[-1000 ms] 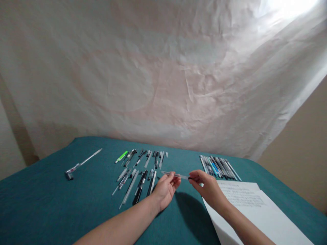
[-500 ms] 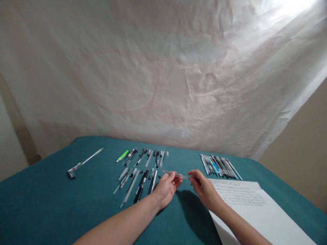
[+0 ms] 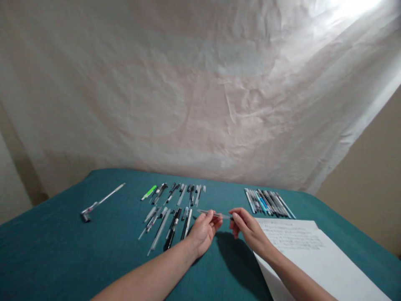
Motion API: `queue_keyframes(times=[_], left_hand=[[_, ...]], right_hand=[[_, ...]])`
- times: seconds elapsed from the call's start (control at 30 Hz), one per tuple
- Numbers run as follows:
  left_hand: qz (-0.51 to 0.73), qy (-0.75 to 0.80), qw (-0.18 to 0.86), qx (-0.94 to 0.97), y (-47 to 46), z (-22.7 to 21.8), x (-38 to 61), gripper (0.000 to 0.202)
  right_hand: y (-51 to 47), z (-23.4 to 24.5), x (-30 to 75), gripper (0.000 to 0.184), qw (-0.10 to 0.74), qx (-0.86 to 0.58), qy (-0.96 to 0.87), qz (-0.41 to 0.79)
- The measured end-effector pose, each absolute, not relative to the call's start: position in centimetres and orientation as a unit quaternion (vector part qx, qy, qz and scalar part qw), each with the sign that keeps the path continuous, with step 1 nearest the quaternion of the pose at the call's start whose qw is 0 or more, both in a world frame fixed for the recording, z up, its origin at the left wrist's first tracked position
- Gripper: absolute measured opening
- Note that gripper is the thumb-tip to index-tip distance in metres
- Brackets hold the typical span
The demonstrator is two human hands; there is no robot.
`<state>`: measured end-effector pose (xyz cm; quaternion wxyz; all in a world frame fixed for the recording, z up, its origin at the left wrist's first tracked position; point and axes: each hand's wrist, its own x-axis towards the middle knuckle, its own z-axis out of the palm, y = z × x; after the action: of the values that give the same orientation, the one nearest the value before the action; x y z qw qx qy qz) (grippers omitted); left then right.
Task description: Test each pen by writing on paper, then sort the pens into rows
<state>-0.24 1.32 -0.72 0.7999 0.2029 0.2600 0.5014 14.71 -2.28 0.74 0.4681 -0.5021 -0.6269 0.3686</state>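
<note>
My left hand [image 3: 203,232] is closed around a slim, clear-barrelled pen [image 3: 222,215], gripping it between thumb and fingers above the table. The pen lies nearly level, one end showing left of the thumb. At its other end, my right hand [image 3: 247,229] pinches a small dark tip with thumb and forefinger. Whether that dark piece is separate from the barrel, I cannot tell. Just left of my left hand lie disassembled pens [image 3: 161,230] with barrels, caps and refills grouped in two rows.
A row of whole pens [image 3: 269,204] lies at the back right. Written-on white paper sheets [image 3: 319,267] lie under my right forearm. A bright green marker [image 3: 148,192] rests in the back row. Far left is a long thin refill beside a dark-ended piece [image 3: 85,216].
My right fingers have turned and closed on the pen's right end, where a dark tip now shows. My left hand keeps its hold almost unmoved.
</note>
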Motion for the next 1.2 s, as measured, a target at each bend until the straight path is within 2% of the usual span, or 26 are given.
queue_keyframes(times=[0.17, 0.3, 0.4, 0.57, 0.77, 1.2], left_hand=[[0.505, 0.262, 0.798, 0.198, 1.5, -0.8, -0.3, 0.008], [0.497, 0.250, 0.803, 0.214, 1.6, -1.2, -0.4, 0.007], [0.497, 0.240, 0.804, 0.221, 1.5, -1.2, -0.4, 0.008], [0.495, 0.256, 0.803, 0.210, 1.2, -0.8, -0.3, 0.009], [0.496, 0.260, 0.804, 0.199, 1.4, -0.9, -0.4, 0.010], [0.495, 0.259, 0.798, 0.226, 1.5, -1.3, -0.4, 0.008]], right_hand=[[-2.4, 0.8, 15.1, 0.026, 0.444, -0.493, -0.663, 0.346], [-2.7, 0.9, 15.4, 0.024, 0.385, -0.562, -0.694, 0.234], [-2.8, 1.0, 15.4, 0.032, 0.337, -0.593, -0.711, 0.169], [-2.7, 0.9, 15.6, 0.039, 0.323, -0.593, -0.704, 0.219], [-2.9, 1.5, 15.8, 0.021, 0.324, -0.566, -0.749, 0.119], [-2.8, 0.4, 15.3, 0.025, 0.295, -0.599, -0.737, 0.104]])
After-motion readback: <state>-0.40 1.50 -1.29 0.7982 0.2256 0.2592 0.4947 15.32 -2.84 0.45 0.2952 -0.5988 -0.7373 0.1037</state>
